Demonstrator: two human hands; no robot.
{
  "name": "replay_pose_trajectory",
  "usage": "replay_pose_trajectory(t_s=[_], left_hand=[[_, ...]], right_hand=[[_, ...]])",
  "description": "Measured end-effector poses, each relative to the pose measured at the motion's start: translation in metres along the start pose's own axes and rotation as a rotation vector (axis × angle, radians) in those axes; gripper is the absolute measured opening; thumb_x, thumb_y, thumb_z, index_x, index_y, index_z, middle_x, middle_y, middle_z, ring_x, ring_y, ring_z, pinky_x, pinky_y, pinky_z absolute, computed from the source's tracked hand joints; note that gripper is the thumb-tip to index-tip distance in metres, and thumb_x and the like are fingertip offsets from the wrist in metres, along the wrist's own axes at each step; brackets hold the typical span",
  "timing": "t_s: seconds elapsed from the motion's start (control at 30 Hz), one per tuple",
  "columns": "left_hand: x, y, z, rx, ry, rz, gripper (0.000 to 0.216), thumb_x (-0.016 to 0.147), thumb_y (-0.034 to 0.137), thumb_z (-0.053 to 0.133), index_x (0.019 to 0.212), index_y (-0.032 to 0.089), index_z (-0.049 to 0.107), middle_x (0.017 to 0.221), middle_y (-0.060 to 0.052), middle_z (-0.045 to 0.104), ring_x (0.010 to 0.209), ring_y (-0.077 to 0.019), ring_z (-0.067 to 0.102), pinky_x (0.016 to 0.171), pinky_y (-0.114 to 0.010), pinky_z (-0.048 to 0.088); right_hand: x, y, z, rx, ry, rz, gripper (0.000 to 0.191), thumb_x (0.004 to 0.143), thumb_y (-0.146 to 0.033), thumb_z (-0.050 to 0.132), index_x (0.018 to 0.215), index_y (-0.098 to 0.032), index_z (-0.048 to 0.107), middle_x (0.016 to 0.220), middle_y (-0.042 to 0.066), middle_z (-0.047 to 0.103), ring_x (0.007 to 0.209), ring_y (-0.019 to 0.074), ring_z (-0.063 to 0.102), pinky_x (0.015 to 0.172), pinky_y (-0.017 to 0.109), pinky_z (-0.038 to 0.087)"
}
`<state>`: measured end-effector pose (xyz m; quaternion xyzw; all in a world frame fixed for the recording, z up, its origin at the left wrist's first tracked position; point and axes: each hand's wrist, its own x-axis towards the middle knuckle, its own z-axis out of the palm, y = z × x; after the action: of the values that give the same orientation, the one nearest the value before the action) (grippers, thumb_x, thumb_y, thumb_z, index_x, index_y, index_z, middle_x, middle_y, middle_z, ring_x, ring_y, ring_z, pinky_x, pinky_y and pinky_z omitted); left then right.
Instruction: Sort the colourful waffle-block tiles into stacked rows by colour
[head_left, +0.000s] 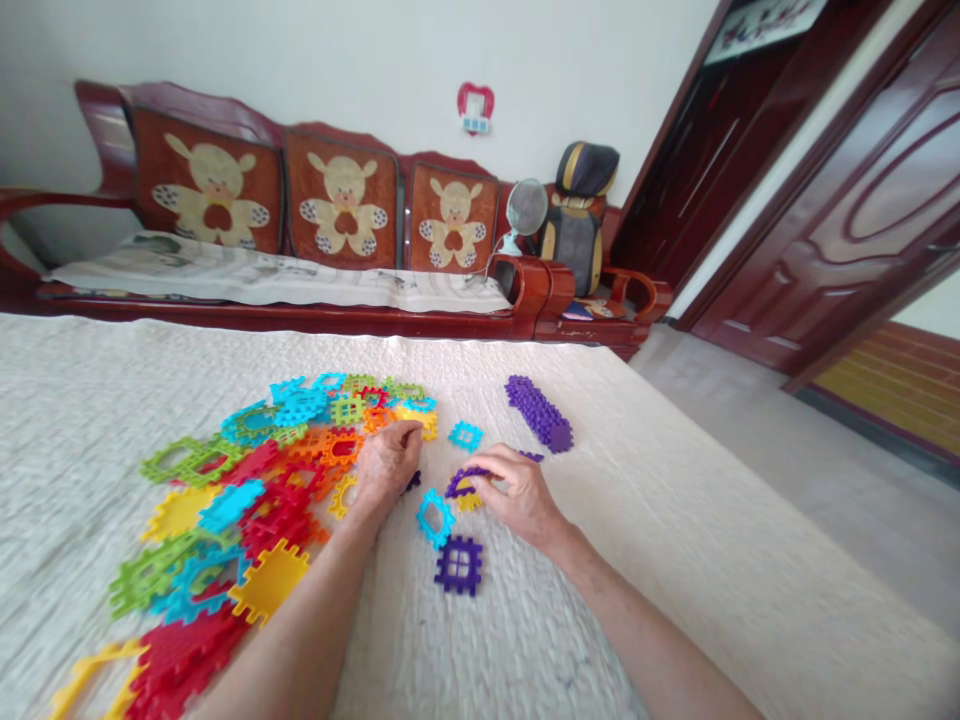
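Observation:
My right hand (517, 490) pinches a purple interlocking plastic tile (459, 483), tilted on edge. Beneath it, part of a yellow tile (470, 502) shows, and another purple edge (532, 456) peeks out behind the knuckles. My left hand (390, 462) is closed, thumb and fingers together at the right edge of a mixed pile of coloured tiles (281, 500); what it holds, if anything, is hidden. A dark purple bit (413, 482) lies by its wrist side. Close to my hands lie a blue window tile (466, 435), a blue open-frame tile (435, 518) and a purple window tile (459, 565).
A row of stacked purple tiles (538, 412) lies at the back right of the cloth-covered table (675, 560). Beyond the table's far edge stands a wooden sofa with bear cushions (345, 195), a small fan (526, 207) and a massage-type seat (574, 240).

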<state>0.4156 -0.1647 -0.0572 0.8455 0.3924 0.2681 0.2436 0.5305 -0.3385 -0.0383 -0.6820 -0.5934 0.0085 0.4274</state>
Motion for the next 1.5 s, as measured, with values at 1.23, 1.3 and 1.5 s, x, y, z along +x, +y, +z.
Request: replay_pose_trajectory(t_s=[1.23,1.3,1.5], left_hand=[[0.001,-0.002,0.003,0.01,0.035,0.016,0.03,0.084,0.033,0.048,0.098,0.027,0.074,0.096,-0.002,0.075,0.088,-0.0194,0.069,0.074,-0.026,0.05],[0.001,-0.003,0.004,0.006,0.026,0.016,0.03,0.084,0.033,0.048,0.099,0.027,0.074,0.097,-0.002,0.075,0.088,-0.0196,0.069,0.074,-0.027,0.05],[0.001,-0.003,0.003,0.003,0.018,0.036,0.03,0.085,0.033,0.048,0.097,0.026,0.073,0.099,-0.002,0.074,0.091,-0.0196,0.068,0.076,-0.026,0.05]], right_hand=[[-0.003,0.044,-0.025,-0.295,0.401,0.137,0.058,0.071,-0.02,0.058,0.128,-0.02,0.044,0.119,0.011,0.05,0.113,0.0237,0.05,0.098,0.041,0.044],[-0.006,0.06,-0.034,-0.365,0.527,0.201,0.058,0.072,-0.023,0.059,0.127,-0.019,0.044,0.118,0.012,0.049,0.112,0.0246,0.05,0.096,0.043,0.045],[-0.016,0.098,-0.05,-0.48,0.617,0.33,0.061,0.07,-0.028,0.062,0.127,-0.015,0.044,0.115,0.013,0.049,0.111,0.0265,0.047,0.098,0.045,0.042]])
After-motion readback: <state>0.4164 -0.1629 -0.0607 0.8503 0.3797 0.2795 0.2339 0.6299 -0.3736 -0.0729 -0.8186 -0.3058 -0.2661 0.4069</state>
